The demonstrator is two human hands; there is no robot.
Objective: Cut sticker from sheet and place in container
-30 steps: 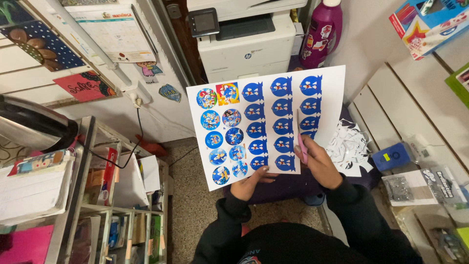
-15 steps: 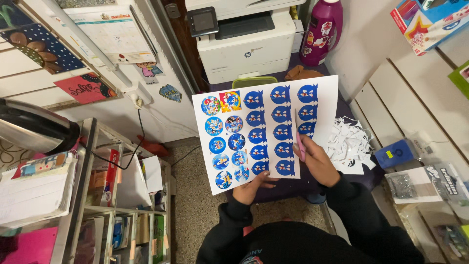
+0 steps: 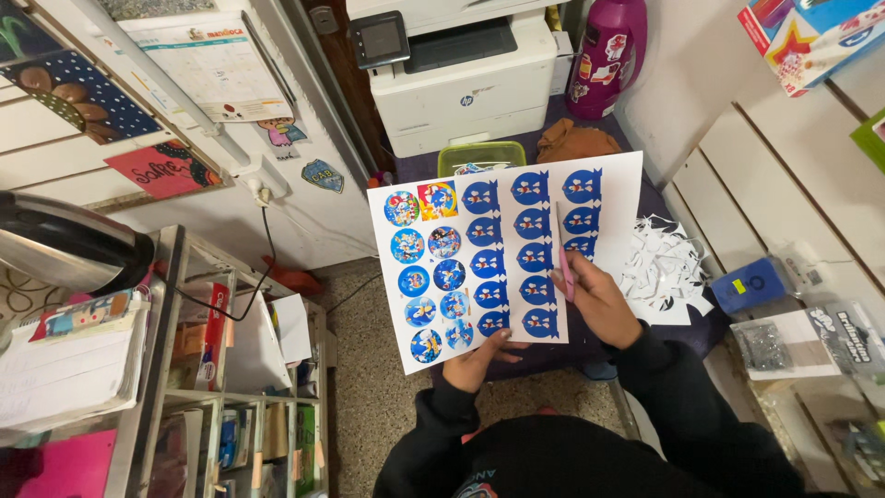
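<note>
I see my left hand (image 3: pixel 475 361) with fingers clamped on the printed sticker sheet's (image 3: pixel 479 258) lower edge, held up above the floor; my right hand (image 3: pixel 599 300) grips what looks like pink scissors (image 3: pixel 563 254) cutting into it

Grey printer screen (image 3: pixel 381 39) top centre; colourful red-blue box (image 3: pixel 811 37) top right; red sign (image 3: pixel 159 169) left.

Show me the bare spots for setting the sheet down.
Bare purple tabletop shows between the brown cloth and the white paper scraps. Crowded: the scraps pile, and the right shelf with the blue box. The white sticker sheet hides the rest.
</note>
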